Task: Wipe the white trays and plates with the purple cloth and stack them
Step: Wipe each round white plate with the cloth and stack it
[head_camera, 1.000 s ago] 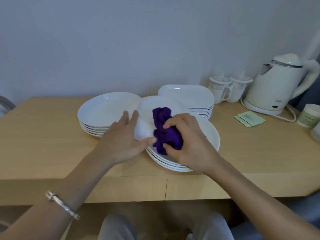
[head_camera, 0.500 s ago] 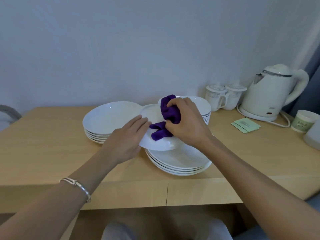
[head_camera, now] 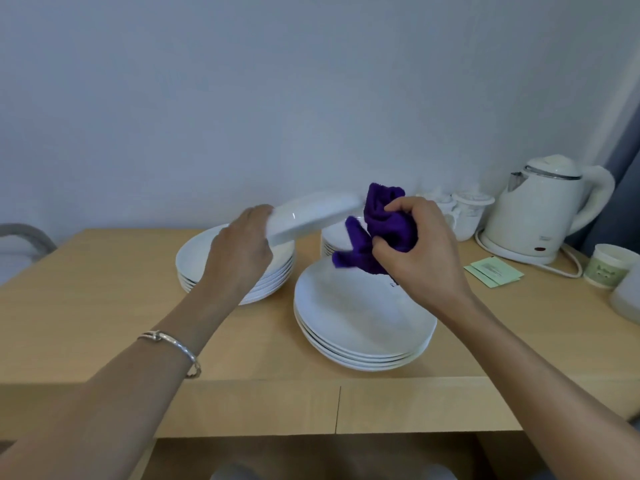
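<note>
Wooden bench (head_camera: pixel 104 323) nearest. Stack of round white plates (head_camera: pixel 360 327) at front centre. Right hand (head_camera: pixel 422 251) above it, fingers curled round bunched purple cloth (head_camera: pixel 384 220). Left hand (head_camera: pixel 239 247) grips rim of raised plate (head_camera: pixel 311 214), tilted, over second plate stack (head_camera: pixel 188 268). Cloth just beside raised plate's right end. Tray stack (head_camera: pixel 334 237) behind, partly hidden. Kettle (head_camera: pixel 533 216) far right.
</note>
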The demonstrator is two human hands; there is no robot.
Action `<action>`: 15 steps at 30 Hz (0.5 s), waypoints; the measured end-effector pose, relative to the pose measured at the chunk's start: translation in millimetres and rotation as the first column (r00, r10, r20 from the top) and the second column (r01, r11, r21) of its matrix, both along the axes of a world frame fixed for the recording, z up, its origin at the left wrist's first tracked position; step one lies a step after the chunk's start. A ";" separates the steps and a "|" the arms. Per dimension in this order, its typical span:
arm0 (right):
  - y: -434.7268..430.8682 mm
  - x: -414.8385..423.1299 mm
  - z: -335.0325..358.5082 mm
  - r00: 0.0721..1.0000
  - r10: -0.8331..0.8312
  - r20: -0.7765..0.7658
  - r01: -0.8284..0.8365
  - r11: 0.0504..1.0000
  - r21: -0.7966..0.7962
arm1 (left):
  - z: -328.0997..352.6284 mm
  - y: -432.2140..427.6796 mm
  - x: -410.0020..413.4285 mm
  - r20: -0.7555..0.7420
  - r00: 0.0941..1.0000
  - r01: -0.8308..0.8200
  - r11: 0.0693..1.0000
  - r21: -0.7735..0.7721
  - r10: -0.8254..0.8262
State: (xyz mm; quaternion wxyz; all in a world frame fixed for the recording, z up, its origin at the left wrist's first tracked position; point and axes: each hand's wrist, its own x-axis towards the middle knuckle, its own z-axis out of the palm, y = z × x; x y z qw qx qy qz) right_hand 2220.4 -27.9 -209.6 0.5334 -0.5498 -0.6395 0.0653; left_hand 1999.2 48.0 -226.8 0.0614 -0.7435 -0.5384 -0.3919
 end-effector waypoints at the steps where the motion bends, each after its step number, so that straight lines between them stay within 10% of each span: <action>1: 1.1 -0.8 -3.0 1.000 0.006 0.001 -0.006 1.000 -0.016 | 3.9 0.9 -2.8 0.112 0.992 -0.044 0.998 -0.054 0.050; 4: 5.1 -4.6 -14.9 0.999 0.032 0.010 -0.031 0.995 -0.091 | 10.1 10.7 -18.6 0.519 0.834 -0.049 0.963 -0.263 0.185; 7: 8.6 -8.8 -26.1 0.999 0.043 0.013 -0.041 0.987 -0.155 | 6.3 17.9 -34.5 0.841 0.493 0.207 0.909 -0.361 0.222; 15: 15.9 -15.8 -43.5 0.992 0.109 0.065 -0.089 0.963 -0.254 | -13.5 7.0 -56.7 0.902 0.258 0.359 0.833 -0.422 0.347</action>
